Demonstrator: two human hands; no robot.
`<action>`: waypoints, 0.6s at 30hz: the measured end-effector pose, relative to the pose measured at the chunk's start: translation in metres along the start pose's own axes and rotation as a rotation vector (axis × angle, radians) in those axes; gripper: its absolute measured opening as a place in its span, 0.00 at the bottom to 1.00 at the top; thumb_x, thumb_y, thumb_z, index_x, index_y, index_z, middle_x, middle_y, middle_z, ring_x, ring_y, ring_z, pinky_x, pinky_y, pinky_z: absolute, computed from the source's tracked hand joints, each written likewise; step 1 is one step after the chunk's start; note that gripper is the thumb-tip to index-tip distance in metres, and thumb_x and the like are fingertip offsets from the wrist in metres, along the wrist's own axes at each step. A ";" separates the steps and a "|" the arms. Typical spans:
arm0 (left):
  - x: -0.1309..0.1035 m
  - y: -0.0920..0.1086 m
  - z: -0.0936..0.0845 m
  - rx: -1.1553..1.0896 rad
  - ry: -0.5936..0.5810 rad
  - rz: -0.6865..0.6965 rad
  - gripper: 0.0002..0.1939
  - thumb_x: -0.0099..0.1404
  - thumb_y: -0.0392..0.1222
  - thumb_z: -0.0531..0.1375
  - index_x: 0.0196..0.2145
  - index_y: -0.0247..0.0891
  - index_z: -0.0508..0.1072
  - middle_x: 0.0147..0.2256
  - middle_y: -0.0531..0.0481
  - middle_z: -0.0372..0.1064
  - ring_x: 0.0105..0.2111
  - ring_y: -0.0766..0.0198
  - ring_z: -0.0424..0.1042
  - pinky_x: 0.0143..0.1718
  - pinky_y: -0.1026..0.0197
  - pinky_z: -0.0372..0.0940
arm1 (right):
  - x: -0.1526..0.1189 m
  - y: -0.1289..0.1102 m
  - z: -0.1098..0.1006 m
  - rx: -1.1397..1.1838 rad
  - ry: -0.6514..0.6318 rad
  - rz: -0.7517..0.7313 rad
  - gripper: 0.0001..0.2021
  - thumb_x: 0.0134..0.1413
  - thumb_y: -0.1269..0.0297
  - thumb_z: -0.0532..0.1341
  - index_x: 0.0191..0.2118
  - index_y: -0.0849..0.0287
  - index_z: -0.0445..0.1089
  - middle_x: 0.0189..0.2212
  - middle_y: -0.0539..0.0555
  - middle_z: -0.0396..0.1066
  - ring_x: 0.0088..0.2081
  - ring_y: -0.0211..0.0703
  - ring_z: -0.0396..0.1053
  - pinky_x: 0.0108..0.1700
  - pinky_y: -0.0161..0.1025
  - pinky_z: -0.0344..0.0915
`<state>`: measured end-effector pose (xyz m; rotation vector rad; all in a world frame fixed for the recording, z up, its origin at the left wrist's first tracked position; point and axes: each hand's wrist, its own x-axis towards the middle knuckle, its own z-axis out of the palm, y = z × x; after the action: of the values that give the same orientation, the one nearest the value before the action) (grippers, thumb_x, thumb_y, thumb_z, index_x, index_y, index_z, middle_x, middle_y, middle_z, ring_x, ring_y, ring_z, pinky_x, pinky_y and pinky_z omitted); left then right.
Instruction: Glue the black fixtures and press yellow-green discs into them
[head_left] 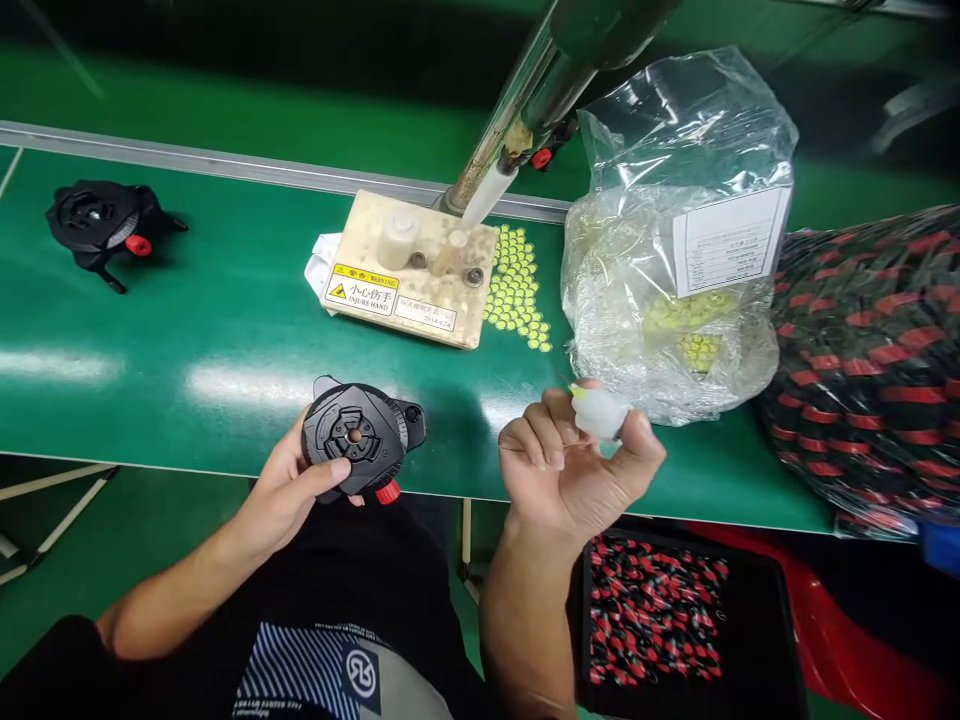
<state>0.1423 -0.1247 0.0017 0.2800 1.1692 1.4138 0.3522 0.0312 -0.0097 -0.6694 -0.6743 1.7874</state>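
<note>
My left hand (285, 495) grips a black round plastic base (367, 410) near the bench's front edge, thumb across its face. The base has a hole in its centre and a red knob (388, 492) at its lower side. Raised to the right, my right hand (574, 480) pinches a translucent white plastic piece (600, 412) between thumb and fingers. A yellow-green bit shows at the tip of that piece. Beyond my hands, a cream fixture block (420, 330) with a warning label sits below a metal press column (495, 130).
Small yellow-green discs (514, 280) lie beside the block. A clear plastic bag (675, 150) holds more. At the right is a wrapped heap of black-and-red parts (870, 380). Below the bench stands a black tray (757, 620) of red-black pieces. Another black base (97, 215) rests far left.
</note>
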 end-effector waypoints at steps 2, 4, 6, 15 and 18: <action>0.001 0.000 0.000 0.004 -0.003 -0.001 0.18 0.60 0.44 0.74 0.46 0.39 0.77 0.41 0.45 0.77 0.33 0.56 0.78 0.26 0.59 0.77 | 0.000 -0.002 0.005 -0.017 0.015 -0.015 0.13 0.57 0.51 0.69 0.41 0.54 0.74 0.21 0.41 0.45 0.19 0.32 0.39 0.18 0.30 0.47; 0.001 -0.001 0.000 0.005 -0.007 0.003 0.18 0.61 0.43 0.73 0.46 0.39 0.77 0.41 0.45 0.77 0.33 0.56 0.78 0.26 0.60 0.77 | -0.001 -0.002 0.012 -0.048 0.064 -0.055 0.14 0.57 0.50 0.68 0.37 0.56 0.74 0.21 0.42 0.50 0.18 0.31 0.44 0.18 0.32 0.49; 0.002 -0.001 0.000 0.004 -0.013 0.001 0.17 0.61 0.43 0.73 0.46 0.39 0.77 0.41 0.45 0.77 0.33 0.57 0.78 0.26 0.60 0.77 | -0.004 -0.001 0.021 -0.113 0.141 -0.161 0.15 0.58 0.50 0.65 0.34 0.57 0.72 0.21 0.44 0.56 0.17 0.32 0.49 0.18 0.34 0.51; 0.001 -0.003 0.001 0.026 -0.015 -0.019 0.19 0.60 0.42 0.73 0.48 0.39 0.76 0.41 0.45 0.76 0.34 0.57 0.77 0.26 0.61 0.77 | -0.027 0.023 0.047 -0.765 0.331 -0.824 0.09 0.58 0.57 0.64 0.34 0.57 0.72 0.26 0.49 0.64 0.22 0.39 0.63 0.23 0.40 0.57; 0.000 -0.003 0.001 0.026 -0.028 -0.020 0.19 0.61 0.42 0.73 0.48 0.38 0.75 0.40 0.46 0.76 0.33 0.58 0.77 0.27 0.61 0.77 | -0.027 0.026 0.038 -0.909 0.206 -0.925 0.09 0.62 0.57 0.65 0.37 0.57 0.74 0.29 0.51 0.68 0.25 0.42 0.66 0.26 0.42 0.59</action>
<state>0.1453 -0.1247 -0.0002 0.3047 1.1653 1.3739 0.3160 -0.0062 0.0011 -0.9007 -1.3850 0.4976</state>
